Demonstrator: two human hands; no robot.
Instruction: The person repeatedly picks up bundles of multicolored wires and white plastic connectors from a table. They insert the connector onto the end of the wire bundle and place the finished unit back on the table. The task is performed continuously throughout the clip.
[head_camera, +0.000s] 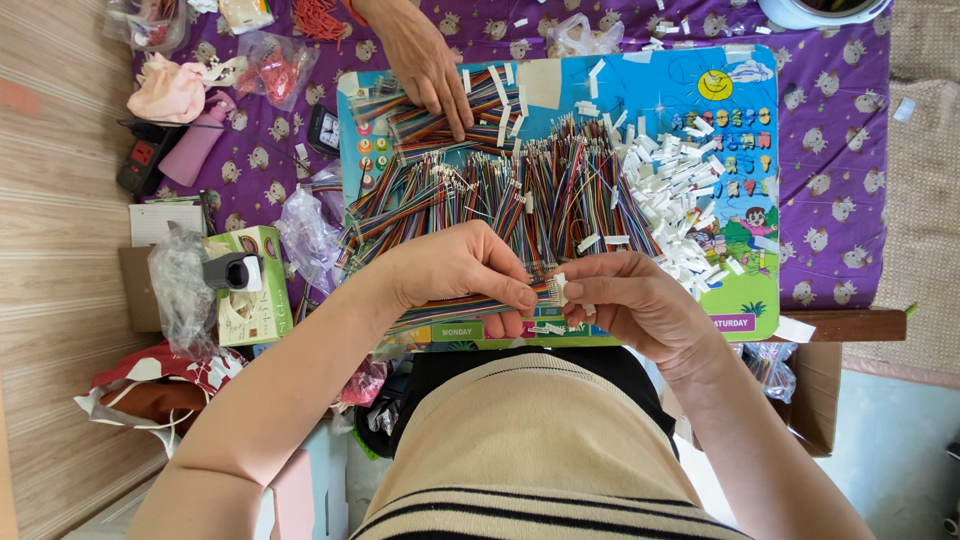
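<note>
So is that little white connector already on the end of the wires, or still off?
Cannot tell. The white connector sits right at the wire bundle tip, pinched between left hand and right hand; fingers hide the joint.

The scene is bright and evenly lit with soft daylight, colours vivid and saturated across the glossy blue board (745, 150) on the counter, which shows almost no glare. Shadows are faint and short, gathering only under the left hand (455, 270) and right hand (635, 300) and along the forearms. Focus is sharp in the centre, while the wide lens bends and slightly softens the edges, most visibly the wooden floor (50, 250) at left.
</note>
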